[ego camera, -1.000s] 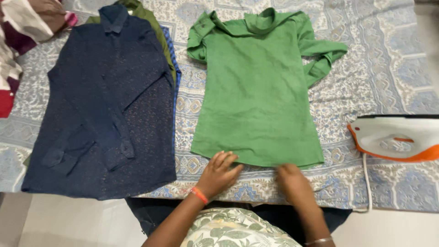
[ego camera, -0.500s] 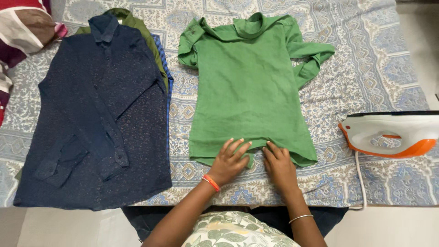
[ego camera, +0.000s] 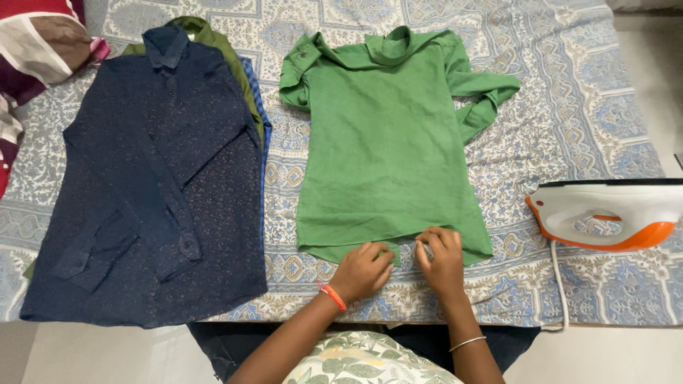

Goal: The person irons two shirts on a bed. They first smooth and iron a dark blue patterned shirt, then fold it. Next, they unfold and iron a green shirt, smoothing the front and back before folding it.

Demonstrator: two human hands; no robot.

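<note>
Green shirt (ego camera: 388, 142), soft matte cotton with a faint crease grain, lies flat and back-up mid-bedsheet (ego camera: 590, 92), collar away, sleeves folded in, and both hands are on its near hem: left hand (ego camera: 363, 270) curled with fingertips pinching the edge, right hand (ego camera: 441, 262) nipping the same hem just beside it. Half a second ago those fingers lay spread flat on the cloth; now they're bunched tight. Left, a dark speckled navy shirt (ego camera: 149, 185); right, a white-and-orange iron (ego camera: 612, 213).
</note>
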